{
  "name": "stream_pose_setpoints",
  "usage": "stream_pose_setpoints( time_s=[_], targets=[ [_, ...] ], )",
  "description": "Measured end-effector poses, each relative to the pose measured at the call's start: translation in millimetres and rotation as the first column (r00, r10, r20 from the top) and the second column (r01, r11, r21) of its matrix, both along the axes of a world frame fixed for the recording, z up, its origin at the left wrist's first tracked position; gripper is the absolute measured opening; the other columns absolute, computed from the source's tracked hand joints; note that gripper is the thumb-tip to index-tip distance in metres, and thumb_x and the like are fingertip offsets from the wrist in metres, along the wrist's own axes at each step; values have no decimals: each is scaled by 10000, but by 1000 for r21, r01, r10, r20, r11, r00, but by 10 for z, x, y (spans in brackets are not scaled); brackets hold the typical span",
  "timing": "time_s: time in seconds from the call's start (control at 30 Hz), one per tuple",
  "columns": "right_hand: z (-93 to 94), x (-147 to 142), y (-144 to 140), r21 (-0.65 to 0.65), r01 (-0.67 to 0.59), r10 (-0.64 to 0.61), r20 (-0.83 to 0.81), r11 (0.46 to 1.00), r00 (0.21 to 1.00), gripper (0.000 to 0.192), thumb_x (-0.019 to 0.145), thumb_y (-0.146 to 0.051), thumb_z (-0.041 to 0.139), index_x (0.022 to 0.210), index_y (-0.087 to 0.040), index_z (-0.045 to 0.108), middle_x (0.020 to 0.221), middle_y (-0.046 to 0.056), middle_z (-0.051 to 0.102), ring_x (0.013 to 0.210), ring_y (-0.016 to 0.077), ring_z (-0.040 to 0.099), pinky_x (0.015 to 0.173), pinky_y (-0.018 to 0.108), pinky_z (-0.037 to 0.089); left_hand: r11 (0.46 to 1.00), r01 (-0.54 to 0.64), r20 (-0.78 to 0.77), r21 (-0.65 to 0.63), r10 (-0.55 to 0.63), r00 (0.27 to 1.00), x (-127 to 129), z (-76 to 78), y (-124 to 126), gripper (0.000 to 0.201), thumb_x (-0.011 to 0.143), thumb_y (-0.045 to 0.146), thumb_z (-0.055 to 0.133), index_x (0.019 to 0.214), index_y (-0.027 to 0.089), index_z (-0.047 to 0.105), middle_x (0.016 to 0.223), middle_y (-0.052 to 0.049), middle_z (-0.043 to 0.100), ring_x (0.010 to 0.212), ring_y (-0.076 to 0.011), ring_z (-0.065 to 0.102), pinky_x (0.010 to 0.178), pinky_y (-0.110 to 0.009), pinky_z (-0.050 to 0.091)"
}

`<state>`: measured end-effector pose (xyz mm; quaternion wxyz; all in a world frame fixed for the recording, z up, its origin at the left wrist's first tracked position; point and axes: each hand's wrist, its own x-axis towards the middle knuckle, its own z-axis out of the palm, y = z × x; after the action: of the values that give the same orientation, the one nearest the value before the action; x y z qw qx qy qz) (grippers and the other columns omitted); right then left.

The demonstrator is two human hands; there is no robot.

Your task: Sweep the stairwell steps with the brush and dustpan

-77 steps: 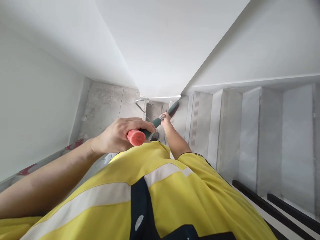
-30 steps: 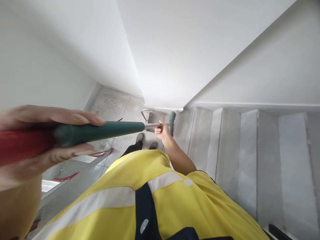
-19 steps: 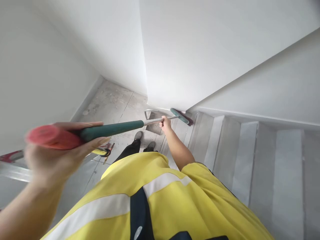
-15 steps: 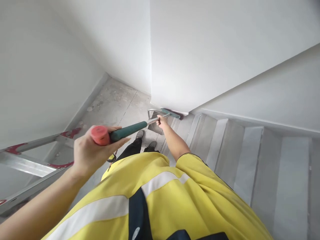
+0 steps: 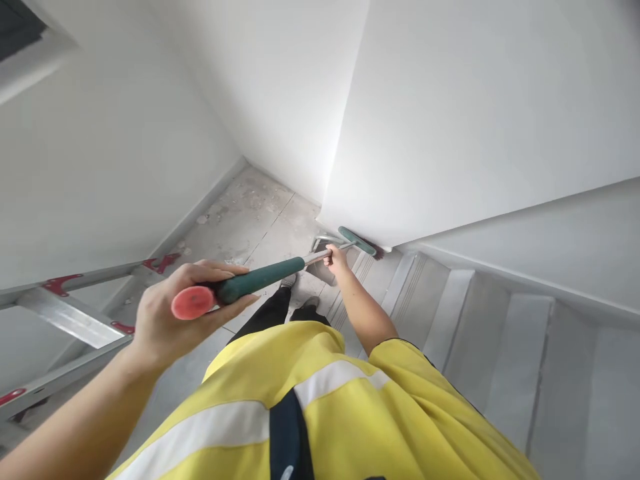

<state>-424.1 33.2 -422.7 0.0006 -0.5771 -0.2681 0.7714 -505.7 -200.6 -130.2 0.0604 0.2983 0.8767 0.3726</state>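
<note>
A long broom runs away from me, its green grip (image 5: 263, 279) ending in a red cap (image 5: 193, 303). My left hand (image 5: 173, 313) holds this top end, thumb and fingers along both sides of the grip. Further down, my right hand (image 5: 336, 259) is closed round the thin metal shaft. The green broom head (image 5: 357, 241) with dark reddish bristles is by the foot of the white wall, at the edge of the stairs. Beside it, partly behind the shaft and my right hand, is a grey pan with a metal loop handle (image 5: 325, 238), apparently a dustpan.
Grey stairs (image 5: 435, 300) fall or rise to the right; I cannot tell which. An aluminium ladder with red fittings (image 5: 75, 317) lies or leans at left. White walls (image 5: 280, 100) meet in a corner over a dusty, stained floor (image 5: 250, 207). My shoes (image 5: 311, 302) are near the pan.
The view has shifted, so the floor and stairs sit lower and further right. The red cap has dropped a little in the picture. Both hands keep hold of the broom.
</note>
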Motion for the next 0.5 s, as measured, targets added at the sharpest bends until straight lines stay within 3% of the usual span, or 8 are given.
stream_pose_setpoints(
  time_s=[0.13, 0.23, 0.4, 0.5],
  targets=[
    [-393, -218, 11, -4, -75, 75, -8, 997, 997, 287, 759, -131, 555, 575, -208, 349, 367, -88, 344, 313, 50, 321, 310, 159, 198, 989, 143, 75, 26, -145, 987, 132, -300, 163, 256, 770, 321, 747, 899, 224, 548, 972, 10, 689, 793, -147, 664, 667, -257, 541],
    [-558, -297, -111, -81, -98, 93, -62, 992, 994, 253, 770, -170, 584, 589, -198, 408, 391, -72, 409, 334, 62, 366, 326, 165, 264, 968, 245, 27, 44, -246, 969, 156, -386, 188, 236, 798, 256, 722, 934, 210, 535, 984, -19, 682, 808, -150, 668, 694, -250, 552],
    [-453, -249, -361, -159, -18, 7, -66, 987, 998, 185, 733, -123, 576, 619, -189, 446, 442, -58, 471, 381, 73, 437, 382, 172, 365, 838, 524, 16, 153, -533, 846, 67, -260, 95, 319, 812, 176, 707, 1075, 211, 529, 1040, -61, 662, 906, -156, 664, 730, -226, 564],
    [-266, -198, -425, -124, 38, -45, -56, 992, 997, 195, 732, -126, 569, 625, -198, 423, 444, -67, 452, 378, 71, 423, 388, 175, 370, 806, 553, -10, 209, -564, 826, 6, -104, 62, 370, 790, 141, 728, 1088, 215, 521, 1024, -60, 662, 902, -150, 663, 756, -225, 563]
  ],
)
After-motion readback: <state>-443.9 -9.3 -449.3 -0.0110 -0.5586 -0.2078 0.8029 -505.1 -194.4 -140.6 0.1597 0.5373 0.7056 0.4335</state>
